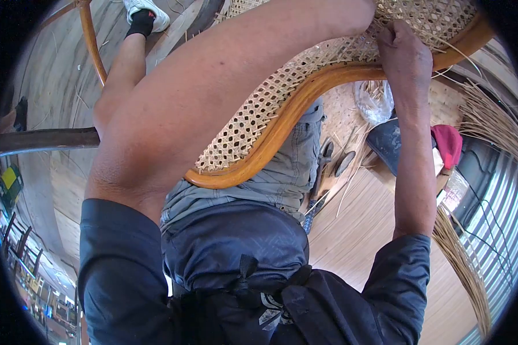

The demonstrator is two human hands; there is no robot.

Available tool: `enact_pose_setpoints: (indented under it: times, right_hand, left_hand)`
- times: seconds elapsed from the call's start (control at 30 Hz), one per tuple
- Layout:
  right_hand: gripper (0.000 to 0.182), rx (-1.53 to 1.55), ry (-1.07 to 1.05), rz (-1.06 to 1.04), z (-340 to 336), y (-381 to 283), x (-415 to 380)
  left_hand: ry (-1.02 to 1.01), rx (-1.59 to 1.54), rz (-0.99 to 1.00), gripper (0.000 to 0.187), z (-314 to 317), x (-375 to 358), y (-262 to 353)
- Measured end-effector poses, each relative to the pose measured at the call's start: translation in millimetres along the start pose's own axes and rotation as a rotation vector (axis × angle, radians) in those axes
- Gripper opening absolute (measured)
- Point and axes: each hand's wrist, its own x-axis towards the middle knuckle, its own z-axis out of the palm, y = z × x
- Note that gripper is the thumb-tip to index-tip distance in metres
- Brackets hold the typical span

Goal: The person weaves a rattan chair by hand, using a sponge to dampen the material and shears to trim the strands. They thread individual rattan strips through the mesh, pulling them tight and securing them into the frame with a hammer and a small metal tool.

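Observation:
A curved wooden frame (270,123) with woven cane webbing (242,135) lies across my lap. My left arm reaches over the webbing to the upper right; only the heel of my left hand (360,14) shows at the top edge, its fingers out of sight. Close beside it, my right hand (406,54) is closed in a pinch over the cane near the frame's edge. What its fingertips hold is too small to make out. Loose cane strands stick out around the right hand.
Bundles of thin cane strands (463,270) lie at the right. A clear plastic bag (374,100), a dark container (385,141) and a red cloth (446,145) sit below the right hand. Pliers-like tools (322,172) lie beside my lap. A dark bar (49,140) is at the left.

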Motion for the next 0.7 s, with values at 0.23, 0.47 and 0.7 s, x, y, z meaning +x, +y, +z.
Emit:
enact_pose_setpoints:
  times: [0.23, 0.47, 0.7]
  right_hand:
    - [0.023, -0.245, -0.116, 0.082, 1, -17, 3]
    - [0.022, -0.128, -0.057, 0.086, -2, -11, -3]
    - [0.021, -0.100, -0.008, 0.059, 2, -4, -3]
  left_hand:
    - [0.130, -0.021, 0.088, 0.021, 14, -5, -15]
    - [0.036, -0.063, -0.070, 0.023, 7, -5, 5]
    - [-0.021, 0.012, -0.020, 0.022, -4, 6, 11]
